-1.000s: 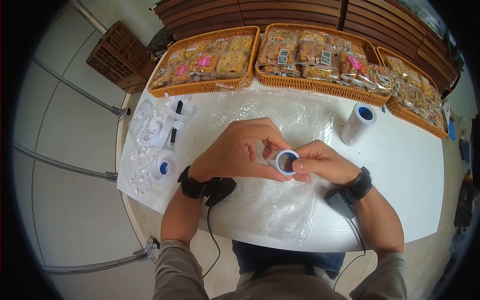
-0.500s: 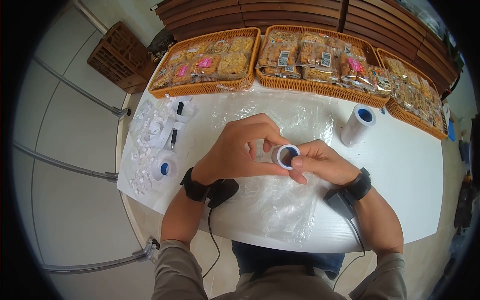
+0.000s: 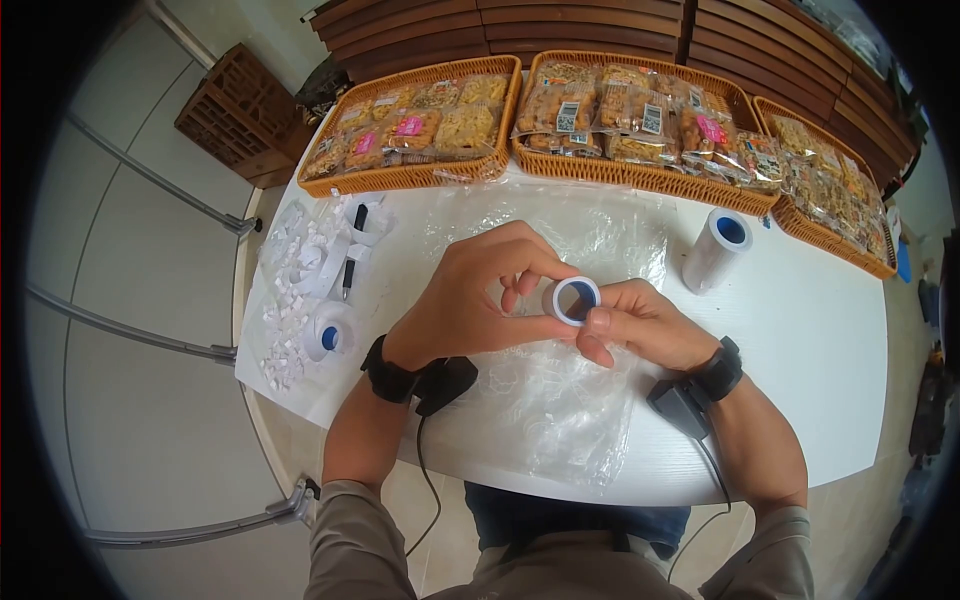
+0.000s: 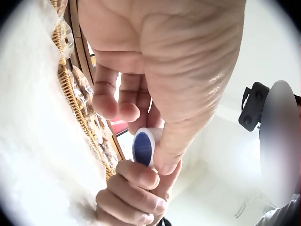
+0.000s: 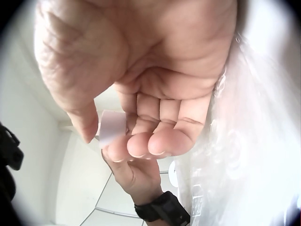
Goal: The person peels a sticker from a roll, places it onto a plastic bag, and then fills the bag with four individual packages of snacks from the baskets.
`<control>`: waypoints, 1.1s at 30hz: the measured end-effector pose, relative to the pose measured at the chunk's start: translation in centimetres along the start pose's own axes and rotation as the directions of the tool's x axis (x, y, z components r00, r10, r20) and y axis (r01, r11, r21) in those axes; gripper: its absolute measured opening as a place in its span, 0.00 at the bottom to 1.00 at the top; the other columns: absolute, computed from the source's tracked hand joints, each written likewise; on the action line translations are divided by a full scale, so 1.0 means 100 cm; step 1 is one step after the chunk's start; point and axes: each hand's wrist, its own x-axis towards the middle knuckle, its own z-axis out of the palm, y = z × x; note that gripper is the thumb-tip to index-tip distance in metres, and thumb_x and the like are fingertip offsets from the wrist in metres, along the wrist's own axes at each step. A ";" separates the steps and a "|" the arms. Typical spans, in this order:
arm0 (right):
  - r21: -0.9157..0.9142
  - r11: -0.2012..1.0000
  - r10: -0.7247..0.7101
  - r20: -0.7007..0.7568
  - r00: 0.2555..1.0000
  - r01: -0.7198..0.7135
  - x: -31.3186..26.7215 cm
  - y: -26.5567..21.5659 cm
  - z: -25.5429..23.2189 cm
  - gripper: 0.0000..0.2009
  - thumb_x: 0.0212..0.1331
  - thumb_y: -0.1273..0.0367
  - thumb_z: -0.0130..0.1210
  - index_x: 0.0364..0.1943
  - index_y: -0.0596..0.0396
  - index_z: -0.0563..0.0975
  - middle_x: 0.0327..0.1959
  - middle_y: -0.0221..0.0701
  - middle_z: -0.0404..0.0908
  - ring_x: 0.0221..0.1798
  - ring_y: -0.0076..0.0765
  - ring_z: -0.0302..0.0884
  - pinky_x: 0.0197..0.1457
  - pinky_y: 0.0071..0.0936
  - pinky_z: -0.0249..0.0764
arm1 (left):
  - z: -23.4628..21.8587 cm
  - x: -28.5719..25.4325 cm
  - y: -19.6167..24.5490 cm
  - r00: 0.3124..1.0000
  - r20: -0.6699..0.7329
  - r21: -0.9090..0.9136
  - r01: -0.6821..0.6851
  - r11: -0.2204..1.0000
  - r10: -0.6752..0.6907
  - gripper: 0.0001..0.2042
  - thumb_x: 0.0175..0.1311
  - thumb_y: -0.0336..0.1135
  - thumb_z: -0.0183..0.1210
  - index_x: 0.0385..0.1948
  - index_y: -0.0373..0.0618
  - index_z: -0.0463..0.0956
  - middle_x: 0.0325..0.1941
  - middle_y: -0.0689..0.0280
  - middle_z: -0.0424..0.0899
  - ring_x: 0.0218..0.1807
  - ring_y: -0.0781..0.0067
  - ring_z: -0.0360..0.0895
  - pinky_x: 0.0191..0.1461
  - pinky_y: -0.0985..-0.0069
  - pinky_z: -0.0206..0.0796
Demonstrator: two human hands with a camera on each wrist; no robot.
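A small roll of white labels [image 3: 551, 302] with a blue core is held between both hands over the table. My left hand [image 3: 470, 295] pinches it from the left, index finger on top and thumb underneath. From the other side my right hand [image 3: 658, 328] holds it, thumb tip at the lower right rim. In the left wrist view the blue core [image 4: 143, 149] faces out beside the left thumb. The right wrist view shows the white outer face of the roll [image 5: 113, 126] between thumb and curled fingers. Remaining left fingers are bent, off the roll.
Clear plastic sheeting [image 3: 560, 420] lies under the hands. A taller white roll [image 3: 706, 262] stands at the right. On the left are paper scraps [image 3: 285, 310], a black pen [image 3: 348, 278] and another blue-cored roll [image 3: 343, 320]. Wicker baskets [image 3: 405, 182] of packaged snacks line the back.
The roll has risen slightly in the hands. My right thumb has slid from over the core to the lower right rim, and the left fingers have shifted a little upward.
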 end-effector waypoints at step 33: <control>0.008 0.999 0.036 -0.150 0.988 -0.035 0.002 0.003 0.001 0.12 0.70 0.64 0.57 0.36 0.59 0.82 0.24 0.28 0.81 0.25 0.18 0.72 0.31 0.17 0.68 | 0.010 -0.002 -0.011 0.994 -0.061 0.049 -0.093 0.994 0.096 0.19 0.44 0.36 0.78 0.34 0.44 0.77 0.28 0.69 0.77 0.27 0.79 0.72 0.30 0.81 0.65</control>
